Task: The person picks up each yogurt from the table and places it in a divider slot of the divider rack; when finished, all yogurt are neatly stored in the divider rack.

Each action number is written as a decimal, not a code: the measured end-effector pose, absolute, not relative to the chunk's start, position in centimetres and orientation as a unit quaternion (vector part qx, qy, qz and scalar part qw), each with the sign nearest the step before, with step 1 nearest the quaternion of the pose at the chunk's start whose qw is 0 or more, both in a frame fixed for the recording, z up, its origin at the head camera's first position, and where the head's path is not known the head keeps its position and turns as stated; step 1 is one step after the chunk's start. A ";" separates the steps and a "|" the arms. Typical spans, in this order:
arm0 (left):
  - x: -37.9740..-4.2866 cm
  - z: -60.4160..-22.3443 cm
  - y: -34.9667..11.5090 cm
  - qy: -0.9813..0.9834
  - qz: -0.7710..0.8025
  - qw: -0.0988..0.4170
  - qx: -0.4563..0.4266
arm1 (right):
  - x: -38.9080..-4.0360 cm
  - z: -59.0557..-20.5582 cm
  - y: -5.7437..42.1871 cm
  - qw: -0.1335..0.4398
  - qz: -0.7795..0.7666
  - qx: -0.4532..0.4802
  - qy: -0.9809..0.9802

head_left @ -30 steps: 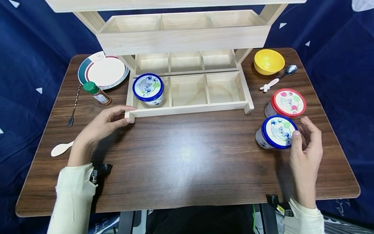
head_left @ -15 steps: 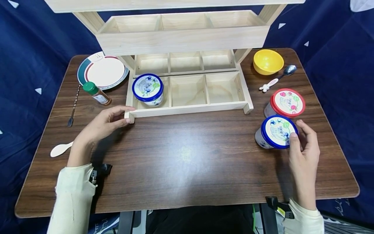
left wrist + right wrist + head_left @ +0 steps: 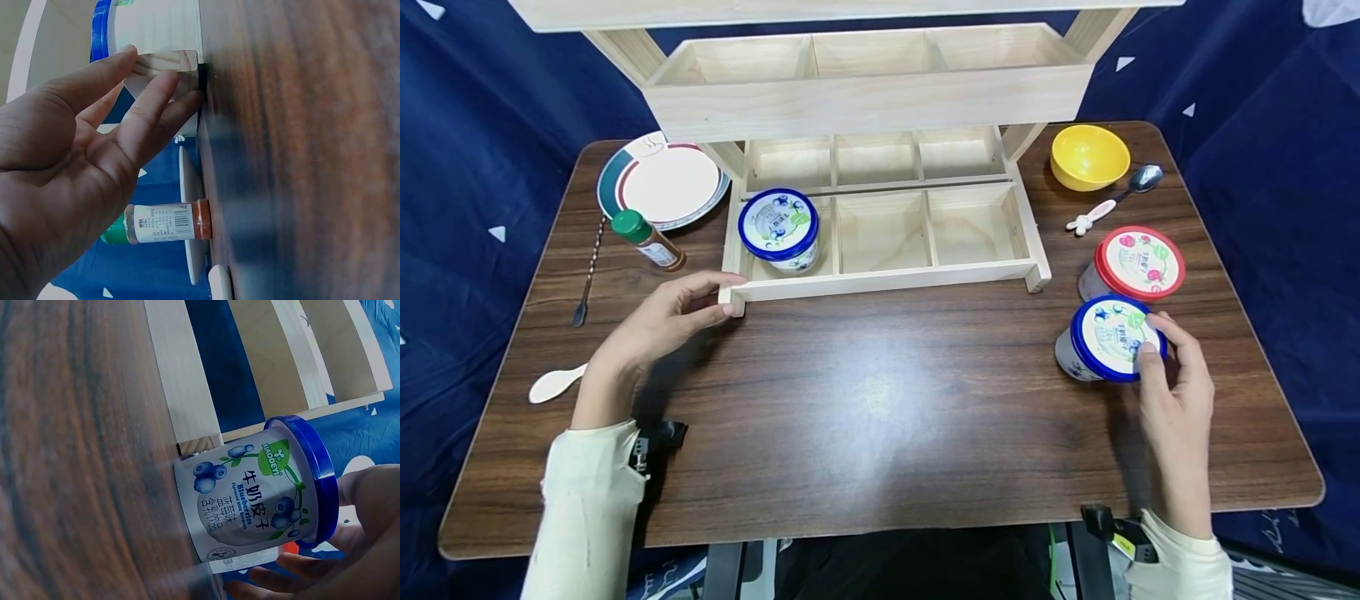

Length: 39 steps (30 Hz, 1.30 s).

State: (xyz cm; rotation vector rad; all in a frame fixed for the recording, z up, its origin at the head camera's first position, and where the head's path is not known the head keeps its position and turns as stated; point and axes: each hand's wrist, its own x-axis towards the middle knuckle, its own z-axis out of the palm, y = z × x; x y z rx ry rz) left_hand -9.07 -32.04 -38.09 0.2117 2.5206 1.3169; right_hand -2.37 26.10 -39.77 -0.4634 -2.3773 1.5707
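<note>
A pale wooden rack (image 3: 880, 283) with divided trays stands at the back of the table. My left hand (image 3: 658, 325) holds its front left corner between thumb and fingers; the left wrist view shows the fingertips around the block-like end (image 3: 165, 61). To the right stands an upright tub with a blue lid and blueberry print (image 3: 1116, 337). My right hand (image 3: 1178, 400) reaches its right side, with fingertips at the lid; in the right wrist view the lower fingers (image 3: 300, 565) are spread apart. Another blue-lidded tub (image 3: 778, 225) sits in the rack's left front compartment.
A red-lidded tub (image 3: 1142, 265) stands just behind the right tub. Farther back are a rabbit-handled spoon (image 3: 1112, 204) and yellow bowl (image 3: 1090, 158). On the left are a plate (image 3: 673, 187), green-capped spice bottle (image 3: 647, 239), twisted-handle stirrer (image 3: 591, 271) and white spoon (image 3: 556, 384).
My right hand has moved slightly left, and its fingers have come in to the blue lid. My left hand stays at the rack's corner. The tubs have not moved.
</note>
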 end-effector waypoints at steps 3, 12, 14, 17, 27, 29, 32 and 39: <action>-9.0 -38.0 -32.0 0.876 0.455 0.144 0.073 | -2.3 -39.8 26.1 0.122 0.534 -0.150 -0.823; -8.9 -38.1 -32.2 0.876 0.455 0.137 0.075 | -2.3 -40.2 26.1 0.111 0.522 -0.147 -0.833; -8.8 -38.1 -32.2 0.875 0.458 0.136 0.072 | -2.4 -40.1 26.1 0.109 0.521 -0.146 -0.834; -8.9 -38.0 -32.3 0.875 0.459 0.138 0.067 | -2.6 -40.1 26.0 0.105 0.518 -0.145 -0.836; -9.1 -38.1 -32.0 0.875 0.457 0.152 0.055 | -2.5 -40.1 26.1 0.104 0.516 -0.149 -0.837; -9.1 -38.1 -32.0 0.876 0.454 0.154 0.052 | -2.4 -40.1 26.1 0.105 0.516 -0.150 -0.837; -9.1 -38.0 -31.9 0.878 0.449 0.154 0.050 | -2.4 -40.1 26.1 0.104 0.521 -0.156 -0.833; -9.1 -37.9 -31.9 0.879 0.449 0.152 0.056 | -2.6 -39.8 26.0 0.110 0.532 -0.164 -0.823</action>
